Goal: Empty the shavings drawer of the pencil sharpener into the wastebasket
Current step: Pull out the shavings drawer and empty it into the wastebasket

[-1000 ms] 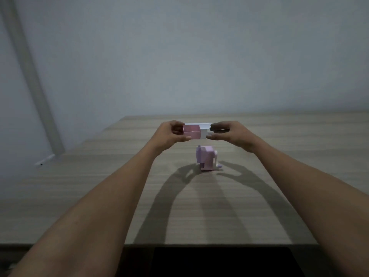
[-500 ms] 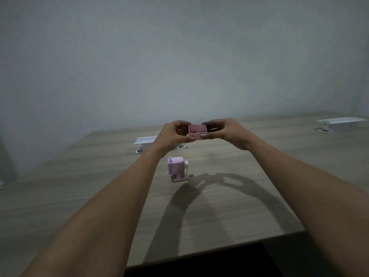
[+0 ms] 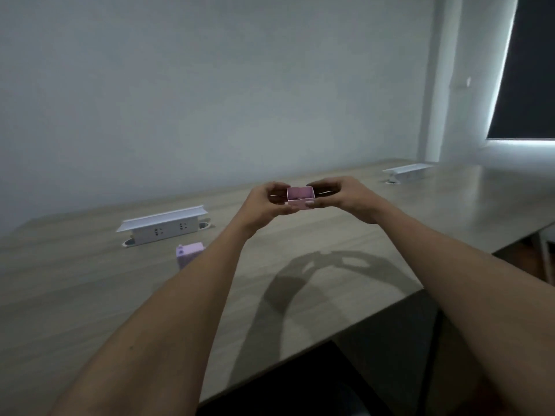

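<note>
Both hands hold the pink shavings drawer (image 3: 300, 198) in the air above the wooden table (image 3: 90, 295), open side up. The left hand (image 3: 264, 205) grips the drawer's left end between fingers and thumb; the right hand (image 3: 345, 198) grips the right end, with the thumb laid across the near wall. A small amount of dark debris shows inside along the near wall. The pink pencil sharpener (image 3: 189, 255) stands on the table to the left, well apart from the drawer, partly hidden behind the left forearm. Just beyond it sits a white socket box (image 3: 163, 226) with its lid raised. A second socket box (image 3: 408, 172) sits at the far right. The wastebasket is not in view.
</note>
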Tool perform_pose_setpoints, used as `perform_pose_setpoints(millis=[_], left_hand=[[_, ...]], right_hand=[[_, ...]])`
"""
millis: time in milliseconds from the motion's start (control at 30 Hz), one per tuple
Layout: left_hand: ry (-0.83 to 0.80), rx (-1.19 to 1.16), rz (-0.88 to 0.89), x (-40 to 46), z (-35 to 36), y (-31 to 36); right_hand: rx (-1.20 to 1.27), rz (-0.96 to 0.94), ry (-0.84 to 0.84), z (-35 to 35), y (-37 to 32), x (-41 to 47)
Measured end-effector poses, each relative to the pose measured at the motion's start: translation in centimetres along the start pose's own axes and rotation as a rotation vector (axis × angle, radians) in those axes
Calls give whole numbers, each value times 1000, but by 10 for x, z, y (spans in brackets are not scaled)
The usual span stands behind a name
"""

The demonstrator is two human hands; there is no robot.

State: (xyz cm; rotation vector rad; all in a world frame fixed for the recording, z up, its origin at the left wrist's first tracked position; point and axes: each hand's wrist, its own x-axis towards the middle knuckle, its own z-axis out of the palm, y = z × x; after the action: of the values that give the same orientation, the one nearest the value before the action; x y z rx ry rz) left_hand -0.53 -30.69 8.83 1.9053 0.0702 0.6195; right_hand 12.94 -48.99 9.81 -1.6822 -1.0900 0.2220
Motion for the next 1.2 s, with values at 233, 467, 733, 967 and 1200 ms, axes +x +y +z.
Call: perform_pose_setpoints(millis=[233,467,733,967,1200], left_hand=[[-196,-93,5,8,115,14],[-343,-134,-21,-12,223,10],[-423,-181,-96,-48,327,-24],[-516,-146,-221,-108,381,-84],[-608,-118,-515,-149,401,-167]], right_hand=[[-57,101,179,-82,25,-90],[-86,231,327,-130,61,-188],[138,398,465,-154,123,-281],[345,589,526,-129,196,-352],[470,792,500,-77,267,-392]])
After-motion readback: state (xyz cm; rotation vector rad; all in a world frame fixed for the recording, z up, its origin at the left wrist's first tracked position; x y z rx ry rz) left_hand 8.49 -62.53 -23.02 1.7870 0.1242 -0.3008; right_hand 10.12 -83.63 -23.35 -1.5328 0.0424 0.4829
